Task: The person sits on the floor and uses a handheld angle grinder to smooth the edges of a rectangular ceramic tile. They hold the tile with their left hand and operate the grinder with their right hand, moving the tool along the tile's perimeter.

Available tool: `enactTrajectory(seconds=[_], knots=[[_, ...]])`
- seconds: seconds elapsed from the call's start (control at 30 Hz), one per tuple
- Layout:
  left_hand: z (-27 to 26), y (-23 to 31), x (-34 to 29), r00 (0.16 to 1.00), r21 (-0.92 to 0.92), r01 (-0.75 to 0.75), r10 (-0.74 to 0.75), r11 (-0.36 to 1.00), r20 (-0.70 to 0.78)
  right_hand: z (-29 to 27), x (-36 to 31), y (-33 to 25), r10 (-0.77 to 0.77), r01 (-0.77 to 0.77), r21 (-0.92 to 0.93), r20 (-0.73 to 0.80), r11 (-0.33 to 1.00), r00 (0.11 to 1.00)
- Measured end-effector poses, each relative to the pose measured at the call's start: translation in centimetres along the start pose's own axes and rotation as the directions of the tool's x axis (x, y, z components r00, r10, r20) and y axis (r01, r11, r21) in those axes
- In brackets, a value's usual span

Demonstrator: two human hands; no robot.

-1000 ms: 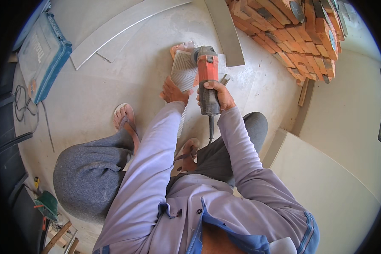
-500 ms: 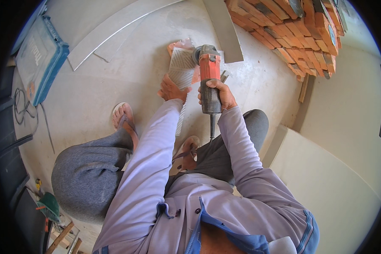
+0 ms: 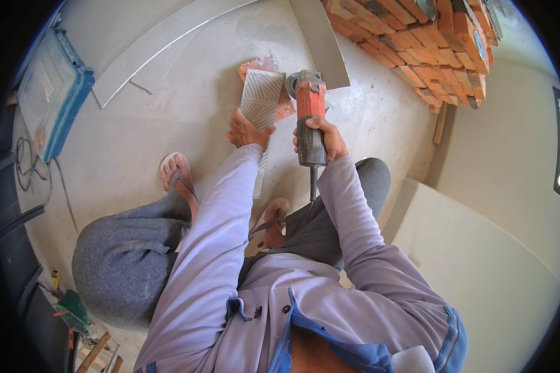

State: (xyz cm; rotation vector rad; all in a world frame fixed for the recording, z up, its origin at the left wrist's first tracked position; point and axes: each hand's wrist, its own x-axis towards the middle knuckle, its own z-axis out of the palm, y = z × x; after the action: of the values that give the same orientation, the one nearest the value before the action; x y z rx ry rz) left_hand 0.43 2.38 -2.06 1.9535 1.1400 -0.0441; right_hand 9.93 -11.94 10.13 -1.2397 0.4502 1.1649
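Right hand (image 3: 325, 138) wrapped round the black rear body of a red-and-black angle grinder with a grey metal head (image 3: 311, 102); thumb across the top, most of the fingers hidden by the body. Left hand (image 3: 249, 130) clamped across a long grey panel with a ribbed, striped face (image 3: 264, 96), fingers at its left edge, thumb toward the right. Fingertips underneath can't be made out.

Panel lies on the floor side, in front of the person, partly over a flat orange-red slab (image 3: 255, 64). Slab shows only past the panel's top end and right edge. Lower run of the panel is partly covered by left hand and forearm.

Grinder disc (image 3: 292, 86) is right beside the panel's right edge, seen nearly edge-on. Contact or gap: can't tell. Black power cord (image 3: 313, 183) drops from the grinder and gets lost against the dark trouser leg.

Further out: flat grey strip (image 3: 322, 46) above the grinder, cut off by the frame top. Stacked orange bricks (image 3: 410, 53) upper right, also cut off. Blue-and-grey plastic case (image 3: 51, 93) at left. Green container (image 3: 73, 312) lower left, contents unclear, dark rim shadow close by.
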Motion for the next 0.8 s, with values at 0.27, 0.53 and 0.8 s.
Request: enactTrajectory(seconds=[0.27,0.53,0.8], knots=[[0.2,-0.3,0.0,1.0,0.026,0.021,-0.022,0.999,0.022,1.0,0.1,-0.4,-0.011,0.012,-0.011,0.023,1.0,1.0],[0.0,-0.4,0.0,0.999,0.016,0.021,-0.022,1.0,0.037,-0.3,1.1,-0.5,0.006,-0.013,0.074,0.095,0.997,0.995],[-0.2,0.0,-0.1,1.0,0.012,0.008,-0.009,1.0,0.028,-0.5,0.7,-0.6,-0.032,0.026,0.061,0.092,0.998,0.995]])
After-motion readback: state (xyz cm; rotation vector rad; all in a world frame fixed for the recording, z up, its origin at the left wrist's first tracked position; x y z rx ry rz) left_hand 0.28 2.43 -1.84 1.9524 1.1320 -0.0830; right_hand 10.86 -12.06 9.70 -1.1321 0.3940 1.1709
